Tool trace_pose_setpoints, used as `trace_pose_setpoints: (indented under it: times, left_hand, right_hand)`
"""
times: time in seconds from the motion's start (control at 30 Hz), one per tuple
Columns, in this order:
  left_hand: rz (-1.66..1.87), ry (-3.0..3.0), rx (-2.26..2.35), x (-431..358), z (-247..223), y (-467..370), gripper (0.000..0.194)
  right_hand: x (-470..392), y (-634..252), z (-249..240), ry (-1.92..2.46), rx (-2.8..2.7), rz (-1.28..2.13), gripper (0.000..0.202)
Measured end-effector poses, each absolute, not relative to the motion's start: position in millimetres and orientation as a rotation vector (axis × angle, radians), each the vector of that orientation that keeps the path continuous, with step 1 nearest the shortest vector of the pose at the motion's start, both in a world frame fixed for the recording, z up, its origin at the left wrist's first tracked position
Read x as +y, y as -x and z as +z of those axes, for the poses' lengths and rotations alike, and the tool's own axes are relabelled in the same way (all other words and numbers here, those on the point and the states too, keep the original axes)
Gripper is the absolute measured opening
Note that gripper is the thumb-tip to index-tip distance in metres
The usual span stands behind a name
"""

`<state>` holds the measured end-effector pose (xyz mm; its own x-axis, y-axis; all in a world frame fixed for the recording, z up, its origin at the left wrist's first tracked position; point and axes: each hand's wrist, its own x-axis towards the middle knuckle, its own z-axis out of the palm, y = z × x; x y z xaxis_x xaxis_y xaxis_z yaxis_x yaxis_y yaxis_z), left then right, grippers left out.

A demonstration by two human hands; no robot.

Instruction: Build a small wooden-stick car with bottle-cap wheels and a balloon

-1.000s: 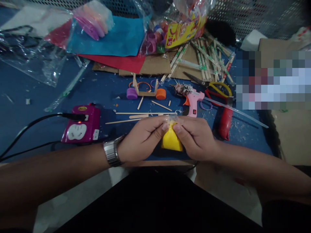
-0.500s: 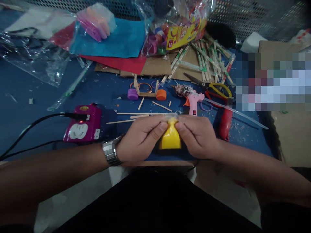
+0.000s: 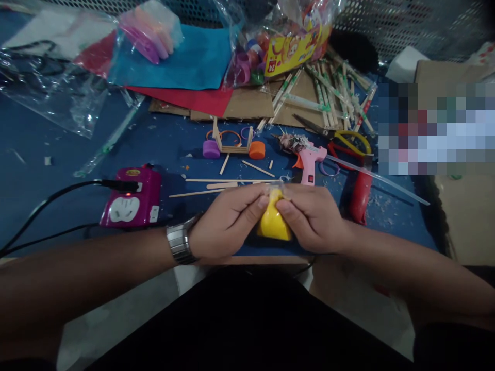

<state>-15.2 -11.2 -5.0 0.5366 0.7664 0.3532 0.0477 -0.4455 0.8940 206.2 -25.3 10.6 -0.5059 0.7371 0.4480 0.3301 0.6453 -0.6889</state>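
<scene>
A shiny yellow packet (image 3: 274, 222) with a clear, gathered top hangs between my hands near the table's front edge. My left hand (image 3: 230, 221) pinches its upper part from the left, thumb against the yellow. From the other side my right hand (image 3: 315, 216) grips the same narrow neck with thumb and curled fingers. Just beyond the hands lie thin wooden sticks (image 3: 189, 194). Farther back stands a small wooden frame (image 3: 234, 150) with a purple cap (image 3: 211, 149) and an orange cap (image 3: 257, 150) at its ends.
A pink glue gun (image 3: 308, 161) lies behind my right hand, near scissors (image 3: 350, 141) and a red object (image 3: 360, 198). At left sits a magenta power box (image 3: 133, 198) with cables. Bags, coloured sheets (image 3: 197, 59) and chopsticks (image 3: 328, 98) line the back.
The yellow packet's lower end has swung slightly to the right and tilted. Both hands stay closed on its neck, with only a small shift of the left hand to the right.
</scene>
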Motion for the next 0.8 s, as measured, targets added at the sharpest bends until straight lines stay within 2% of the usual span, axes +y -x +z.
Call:
trace_pose_setpoints:
  times: [0.2,0.4,0.6,0.8]
  left_hand:
    - [0.953,-1.771,0.674,-5,-7,17,0.040]
    - [0.926,-1.906,0.613,-3,-6,18,0.033]
    - [1.003,-2.033,0.694,-5,-1,22,0.037]
    - [1.141,-1.888,0.729,-5,-4,23,0.039]
  right_hand:
    - [-20,-209,5,0.781,-2.094,0.661,0.036]
    - [-19,-213,1,0.731,-2.129,0.684,0.039]
    - [-20,-212,6,0.740,-2.145,0.660,0.035]
    - [-18,-215,9,0.748,-2.064,0.744,0.037]
